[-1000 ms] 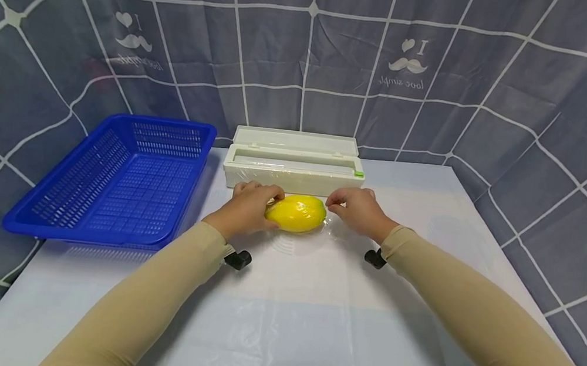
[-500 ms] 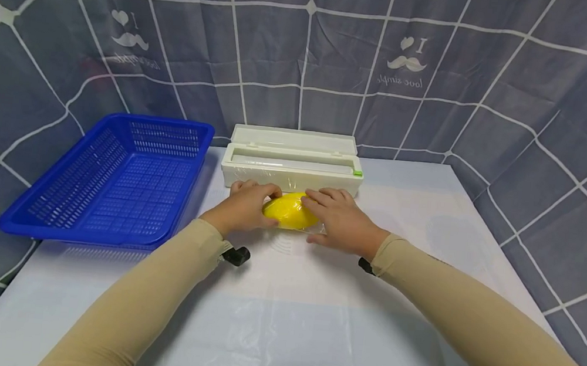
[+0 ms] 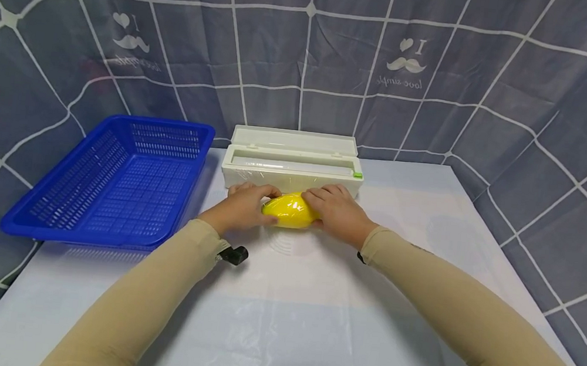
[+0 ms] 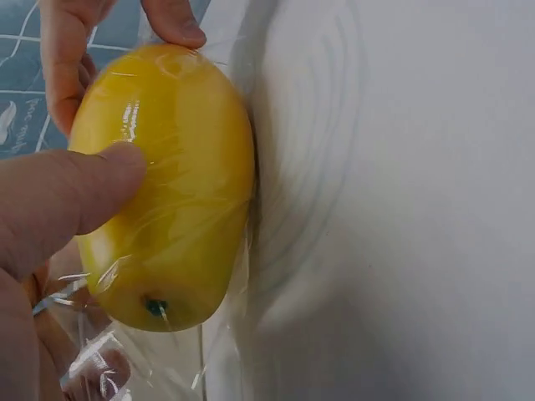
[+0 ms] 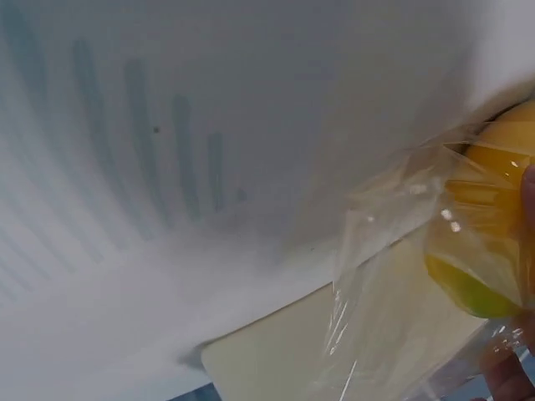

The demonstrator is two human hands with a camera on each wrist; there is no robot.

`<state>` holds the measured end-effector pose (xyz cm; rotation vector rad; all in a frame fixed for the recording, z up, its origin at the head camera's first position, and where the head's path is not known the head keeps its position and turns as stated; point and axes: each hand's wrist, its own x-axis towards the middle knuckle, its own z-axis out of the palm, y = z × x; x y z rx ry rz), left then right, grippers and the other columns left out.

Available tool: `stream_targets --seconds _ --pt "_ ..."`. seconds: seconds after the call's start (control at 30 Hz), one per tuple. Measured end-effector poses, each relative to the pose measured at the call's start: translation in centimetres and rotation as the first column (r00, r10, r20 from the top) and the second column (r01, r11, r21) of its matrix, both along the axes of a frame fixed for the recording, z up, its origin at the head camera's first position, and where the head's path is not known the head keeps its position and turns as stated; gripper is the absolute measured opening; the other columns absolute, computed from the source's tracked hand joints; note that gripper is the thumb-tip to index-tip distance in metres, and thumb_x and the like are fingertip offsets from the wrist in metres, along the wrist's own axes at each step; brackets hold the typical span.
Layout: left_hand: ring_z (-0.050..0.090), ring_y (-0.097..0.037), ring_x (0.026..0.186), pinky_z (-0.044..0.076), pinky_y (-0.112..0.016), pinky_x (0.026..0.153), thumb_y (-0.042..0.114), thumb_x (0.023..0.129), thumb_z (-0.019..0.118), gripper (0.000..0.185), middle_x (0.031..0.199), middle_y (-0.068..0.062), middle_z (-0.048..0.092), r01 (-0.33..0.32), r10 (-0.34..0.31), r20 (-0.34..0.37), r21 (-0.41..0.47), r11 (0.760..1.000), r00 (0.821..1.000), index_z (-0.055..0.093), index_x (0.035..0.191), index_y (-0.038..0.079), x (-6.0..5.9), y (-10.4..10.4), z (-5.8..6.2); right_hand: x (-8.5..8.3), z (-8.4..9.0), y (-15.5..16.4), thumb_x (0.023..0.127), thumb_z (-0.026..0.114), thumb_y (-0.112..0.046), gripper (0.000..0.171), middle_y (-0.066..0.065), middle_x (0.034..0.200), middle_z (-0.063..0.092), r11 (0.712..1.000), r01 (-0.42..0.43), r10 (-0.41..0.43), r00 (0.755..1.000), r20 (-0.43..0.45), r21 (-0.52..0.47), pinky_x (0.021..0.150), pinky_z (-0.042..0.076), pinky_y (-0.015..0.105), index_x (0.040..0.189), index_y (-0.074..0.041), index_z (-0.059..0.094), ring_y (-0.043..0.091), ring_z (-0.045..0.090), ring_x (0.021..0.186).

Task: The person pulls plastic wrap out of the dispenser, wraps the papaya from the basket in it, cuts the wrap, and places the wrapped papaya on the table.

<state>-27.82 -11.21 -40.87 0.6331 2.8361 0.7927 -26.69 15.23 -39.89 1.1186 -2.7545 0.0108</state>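
Observation:
A mango-like yellow fruit [image 3: 290, 212] lies just in front of the cling film box [image 3: 267, 179], held between both hands. Clear cling film [image 5: 376, 292] is wrapped round it, with loose film trailing at its ends. My left hand [image 3: 240, 208] grips the left end; in the left wrist view its thumb [image 4: 100, 184] lies on the fruit's side, near a small dark green stem spot. The right hand [image 3: 340, 214] curls over the other end with its fingers on top, and only its fingertips [image 5: 506, 376] show at the right wrist view's edge.
The cling film box has its lid [image 3: 294, 141] raised, a roll [image 3: 292, 166] inside and a green slider [image 3: 358, 175] at its right. A blue plastic basket [image 3: 108, 237] stands at the left. Grey checked curtain [image 3: 306, 49] surrounds the white table [image 3: 280, 323].
My right hand has moved left from beside the fruit onto its right end and now grips it. The fruit has shifted slightly left and turned a little. The left hand has kept its grip.

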Motion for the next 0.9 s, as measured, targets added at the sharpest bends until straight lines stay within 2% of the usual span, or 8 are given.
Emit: stream_targets --seconds 0.07,0.13,0.23,0.33,0.6,0.83,0.9 --pt "0.047 -0.033 0.135 0.019 -0.057 0.115 0.041 0.087 0.085 0.068 0.148 -0.004 0.063 -0.013 0.011 -0.046 -0.035 0.999 0.999 0.057 0.147 0.022 0.4 0.0 0.2 -0.1 -0.1 0.0 0.089 0.086 -0.026 0.069 0.009 0.149 0.063 1.0 -0.003 0.003 1.0 -0.004 0.003 0.119 0.037 0.05 0.149 -0.008 0.056 0.034 0.055 0.134" --pt "0.045 -0.035 0.141 0.019 -0.059 0.117 0.045 0.087 0.085 0.075 0.154 -0.004 0.058 -0.015 0.003 -0.121 -0.099 0.995 0.993 0.053 0.151 0.022 0.8 0.2 0.3 -0.2 -0.1 0.1 0.089 0.086 -0.026 0.069 0.01 0.149 0.063 1.0 -0.007 0.007 1.0 -0.009 0.003 0.119 0.038 0.05 0.149 -0.008 0.056 0.034 0.055 0.134" --pt "0.045 -0.036 0.146 0.022 -0.063 0.119 0.05 0.085 0.085 0.084 0.158 -0.005 0.054 0.008 -0.057 -0.215 -0.221 0.975 0.975 0.049 0.156 0.021 1.4 0.9 0.3 -0.3 -0.1 0.2 0.089 0.086 -0.025 0.069 0.01 0.149 0.063 1.0 -0.005 0.005 1.0 -0.006 -0.008 0.119 0.037 0.051 0.149 -0.008 0.057 0.035 0.054 0.134" --pt "0.05 -0.033 0.144 0.025 -0.063 0.12 0.05 0.084 0.087 0.09 0.157 -0.005 0.054 0.024 -0.1 -0.245 -0.296 0.955 0.964 0.045 0.158 0.019 1.9 1.5 -0.1 -0.4 -0.2 0.2 0.089 0.086 -0.024 0.069 0.01 0.149 0.063 1.0 0.002 -0.002 1.0 0.002 -0.016 0.12 0.036 0.052 0.149 -0.008 0.057 0.035 0.054 0.133" --pt "0.056 -0.025 0.141 0.029 -0.057 0.117 0.03 0.088 0.087 0.081 0.153 -0.007 0.059 -0.001 -0.055 -0.256 -0.212 0.977 0.965 0.046 0.156 0.015 1.8 1.9 -1.2 -0.5 -0.5 0.1 0.094 0.081 -0.024 0.068 0.011 0.154 0.058 1.0 0.025 -0.024 0.999 0.046 -0.012 0.122 0.034 0.052 0.154 -0.008 0.052 0.036 0.052 0.135" --pt "0.056 -0.025 0.14 0.033 -0.059 0.114 0.031 0.09 0.086 0.08 0.151 -0.008 0.06 0.013 -0.066 -0.252 -0.208 0.978 0.965 0.045 0.156 0.014 1.5 1.8 -1.4 -0.2 0.2 0.4 0.096 0.076 -0.036 0.083 0.011 0.166 0.044 0.998 0.051 -0.044 0.982 0.186 -0.035 0.128 0.025 0.053 0.163 -0.006 0.037 0.036 0.042 0.146" --pt "0.056 -0.025 0.14 0.033 -0.058 0.114 0.032 0.09 0.085 0.081 0.151 -0.008 0.06 0.013 -0.065 -0.24 -0.212 0.977 0.969 0.044 0.157 0.014 1.4 1.7 -1.4 0.1 0.5 0.4 0.096 0.076 -0.04 0.088 0.011 0.169 0.038 0.997 0.062 -0.052 0.979 0.198 -0.049 0.129 0.022 0.054 0.165 -0.006 0.032 0.037 0.038 0.149"
